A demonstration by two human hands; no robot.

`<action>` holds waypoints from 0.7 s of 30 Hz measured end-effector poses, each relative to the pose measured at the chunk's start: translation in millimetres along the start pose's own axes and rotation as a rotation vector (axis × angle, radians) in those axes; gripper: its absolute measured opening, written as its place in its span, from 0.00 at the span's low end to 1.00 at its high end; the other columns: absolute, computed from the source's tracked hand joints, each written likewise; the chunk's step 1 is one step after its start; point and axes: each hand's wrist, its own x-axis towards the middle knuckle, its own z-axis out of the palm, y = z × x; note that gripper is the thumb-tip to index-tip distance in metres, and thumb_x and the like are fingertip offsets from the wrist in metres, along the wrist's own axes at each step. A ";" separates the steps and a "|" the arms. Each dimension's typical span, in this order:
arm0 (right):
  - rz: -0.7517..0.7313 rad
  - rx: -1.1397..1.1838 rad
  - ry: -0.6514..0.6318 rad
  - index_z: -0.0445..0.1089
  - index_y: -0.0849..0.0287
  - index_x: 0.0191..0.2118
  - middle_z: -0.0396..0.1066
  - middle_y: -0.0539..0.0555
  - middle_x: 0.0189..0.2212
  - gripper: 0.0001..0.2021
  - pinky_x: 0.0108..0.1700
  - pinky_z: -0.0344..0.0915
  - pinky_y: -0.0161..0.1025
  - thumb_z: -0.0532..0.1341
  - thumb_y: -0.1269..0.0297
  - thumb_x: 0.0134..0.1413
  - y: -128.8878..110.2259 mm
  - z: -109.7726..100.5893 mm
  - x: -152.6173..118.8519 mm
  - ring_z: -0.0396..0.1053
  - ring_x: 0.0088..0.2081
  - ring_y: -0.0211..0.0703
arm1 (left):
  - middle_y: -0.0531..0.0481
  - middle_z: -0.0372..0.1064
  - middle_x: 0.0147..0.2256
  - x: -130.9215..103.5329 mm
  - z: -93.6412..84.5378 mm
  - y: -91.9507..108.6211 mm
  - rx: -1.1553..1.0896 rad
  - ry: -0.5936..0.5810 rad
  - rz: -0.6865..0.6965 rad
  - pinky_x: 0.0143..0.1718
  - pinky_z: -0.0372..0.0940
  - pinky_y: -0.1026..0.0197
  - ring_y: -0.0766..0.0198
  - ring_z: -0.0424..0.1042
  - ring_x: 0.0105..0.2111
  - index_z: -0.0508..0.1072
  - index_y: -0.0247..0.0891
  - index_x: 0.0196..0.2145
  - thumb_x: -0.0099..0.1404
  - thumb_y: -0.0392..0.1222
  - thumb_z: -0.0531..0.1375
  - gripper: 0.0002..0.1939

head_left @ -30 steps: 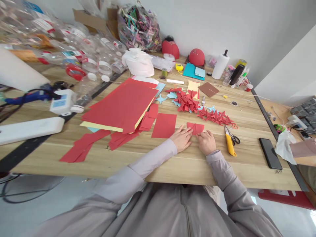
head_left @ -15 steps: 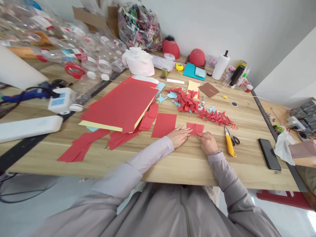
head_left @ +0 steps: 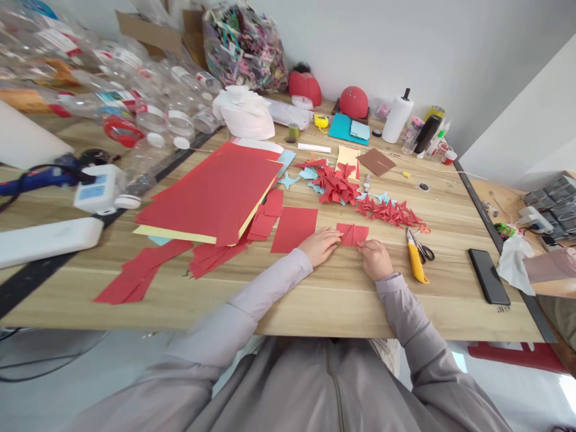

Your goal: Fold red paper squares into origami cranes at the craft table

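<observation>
A small piece of folded red paper (head_left: 353, 234), with a crease or slit running down its middle, lies flat on the table before me. The outstretched fingers of my left hand (head_left: 320, 245) rest on its left edge. At its lower right corner, my right hand (head_left: 376, 258) is curled, thumb and finger pinching the paper. Left of them lies a larger red paper square (head_left: 294, 230). Beyond the hands are a heap of folded red paper stars (head_left: 335, 185) and a row of more red stars (head_left: 389, 212).
Black-handled scissors (head_left: 423, 249) and a yellow utility knife (head_left: 417, 261) lie right of my hand, a phone (head_left: 489, 276) farther right. Large red sheets (head_left: 211, 192) and red strips (head_left: 144, 270) cover the left. Plastic bottles (head_left: 153, 114) crowd the back left. Another person's sleeve (head_left: 553, 264) shows at right.
The whole view has shifted slightly, so things appear a little farther left. Both hands stay at the small red paper, with little visible change in the fold.
</observation>
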 end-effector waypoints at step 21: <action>-0.127 -0.108 0.292 0.74 0.56 0.36 0.76 0.54 0.34 0.09 0.41 0.58 0.42 0.56 0.69 0.60 -10.1 -2.7 21.9 0.67 0.37 0.42 | 0.46 0.76 0.35 19.1 3.6 23.3 0.288 0.406 0.215 0.43 0.66 0.54 0.61 0.73 0.36 0.75 0.36 0.34 0.66 0.35 0.52 0.11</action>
